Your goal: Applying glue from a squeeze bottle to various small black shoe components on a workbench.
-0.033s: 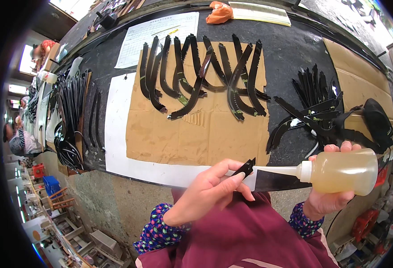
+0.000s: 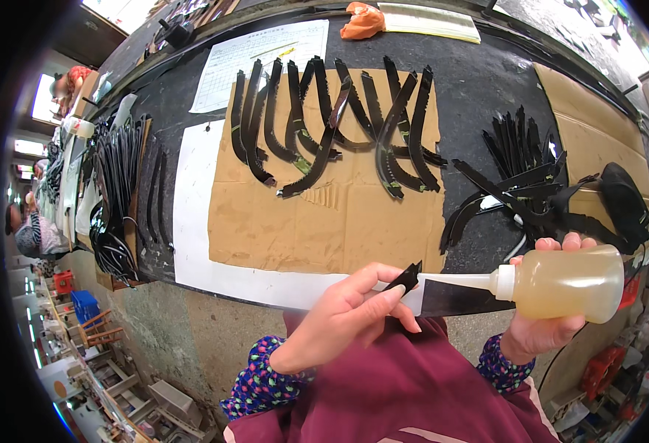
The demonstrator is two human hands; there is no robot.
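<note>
In front of my maroon apron, my left hand [image 2: 350, 306] pinches a short black strip [image 2: 405, 278] between thumb and fingers; much of the strip is hidden by the hand. My right hand [image 2: 537, 336] is wrapped round a squeeze bottle [image 2: 571, 286] of pale yellow liquid. The bottle is tilted onto its side, and its long white nozzle [image 2: 457, 281] points left, its tip at or very near the strip. Beyond my hands, several curved black strips [image 2: 324, 166] with notched edges lie on a brown cardboard sheet [image 2: 280, 229].
More black strips [image 2: 516, 177] are heaped at the right, beside a dark rounded object [image 2: 623, 203]. A thick bundle of black strips [image 2: 118, 177] lies at the left. Paper [image 2: 225, 77] and an orange crumpled item [image 2: 363, 21] are at the back. Other people sit far left.
</note>
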